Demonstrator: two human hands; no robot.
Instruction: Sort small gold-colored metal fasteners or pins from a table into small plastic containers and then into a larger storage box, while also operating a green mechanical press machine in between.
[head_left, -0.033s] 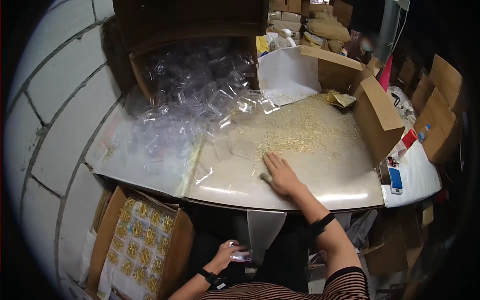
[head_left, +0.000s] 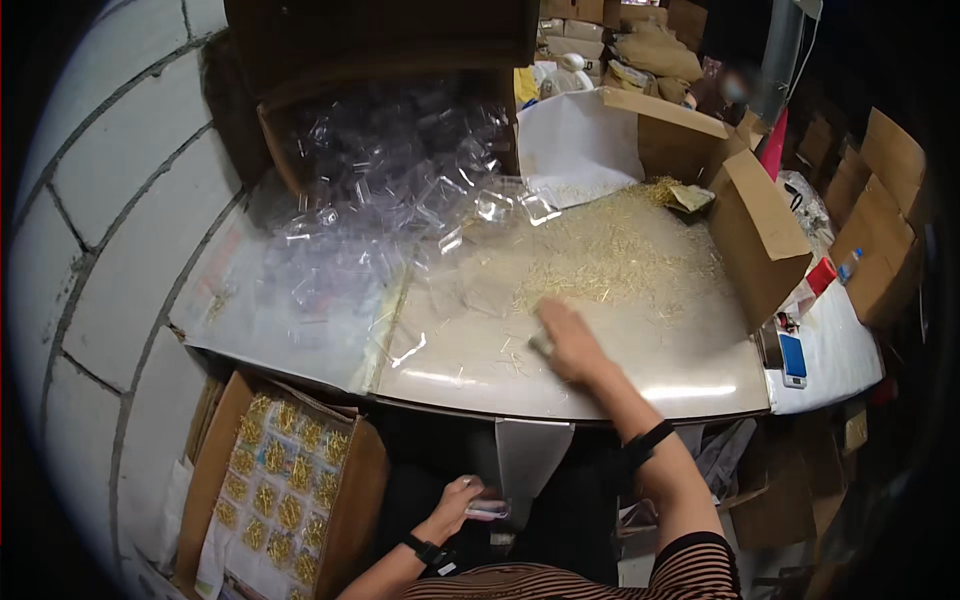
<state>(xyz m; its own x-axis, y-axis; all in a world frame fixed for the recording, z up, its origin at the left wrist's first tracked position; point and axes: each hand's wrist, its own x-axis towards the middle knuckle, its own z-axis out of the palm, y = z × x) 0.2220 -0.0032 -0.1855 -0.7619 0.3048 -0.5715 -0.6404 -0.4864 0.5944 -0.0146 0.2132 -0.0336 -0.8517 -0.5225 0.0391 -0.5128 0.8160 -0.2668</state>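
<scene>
Pins point(head_left: 600, 265), thin and gold-coloured, lie strewn over my counter point(head_left: 670, 350), from near its far edge toward the middle, with a few strays nearer the front edge. On my feed the right hand point(head_left: 568, 345) is palm-down at the near fringe of that scatter; it is blurred, so I cannot tell whether its fingers are apart or pinching anything. Below the front edge, my left hand point(head_left: 453, 503) is clamped on a clear box point(head_left: 488, 509).

What worries me first is a hasty sweep: I see no raised rim along the front edge, so strays could go over it. Pins this fine could also tangle, so a pinch might lift too many or too few. The clear box, held by its thin side, could slip into the dark space below if the fingers slackened. A bump toward the counter's far left could send pieces from the heap of clear boxes point(head_left: 385, 190) sliding among the pins.

My count: two hands, one box held, and roughly seventeen gold clusters in the single carton point(head_left: 362, 470) below the counter's front left corner. By the right edge I make out one blue-screened device point(head_left: 792, 357) and one red roll point(head_left: 820, 276). Pins and heaped boxes overlap too much for me to number.
</scene>
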